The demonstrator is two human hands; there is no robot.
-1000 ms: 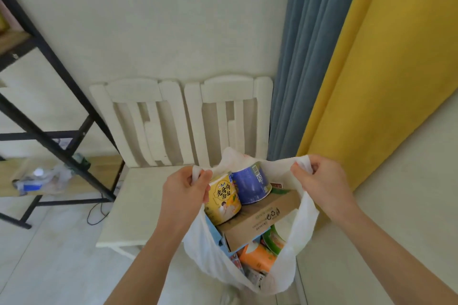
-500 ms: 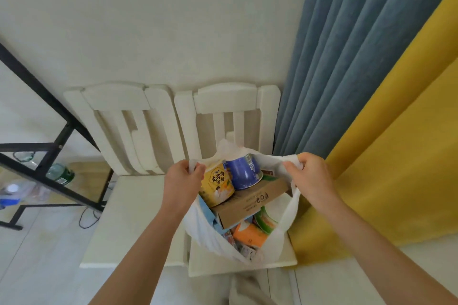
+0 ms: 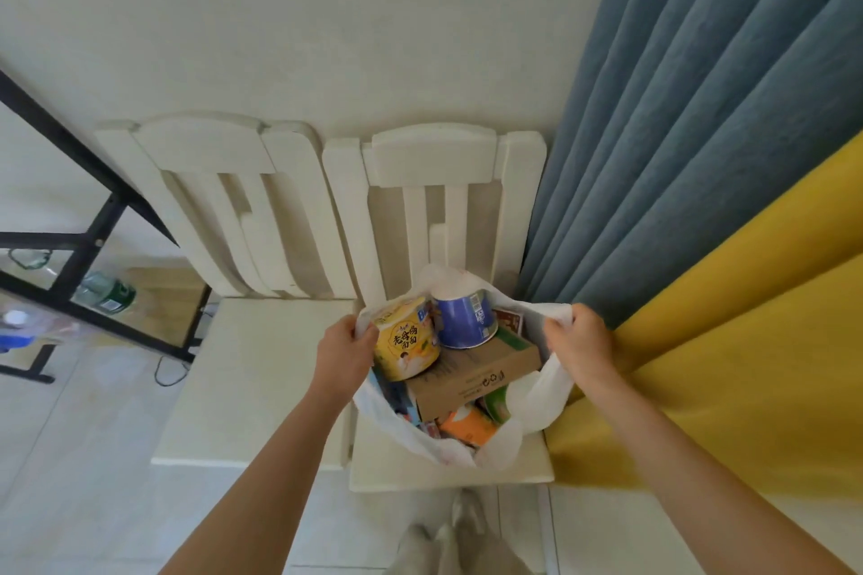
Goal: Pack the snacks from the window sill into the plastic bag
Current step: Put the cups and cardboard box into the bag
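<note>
A white plastic bag (image 3: 537,406) rests on the seat of the right-hand white chair (image 3: 448,476). My left hand (image 3: 343,353) grips its left handle and my right hand (image 3: 579,348) grips its right handle, holding the mouth wide. Inside lie a yellow noodle cup (image 3: 406,346), a blue cup (image 3: 462,317), a brown cardboard box (image 3: 471,376), an orange packet (image 3: 469,425) and a green packet (image 3: 497,404). The window sill is out of view.
A second white chair (image 3: 261,388) stands to the left, both against a pale wall. Blue curtain (image 3: 677,121) and yellow curtain (image 3: 747,364) hang at the right. A black-framed shelf (image 3: 70,266) with bottles stands at the left. Pale tiled floor lies below.
The bag has come over from the left and now sits on the right chair's seat. My hands kept hold of both handles. The view shifted right and down.
</note>
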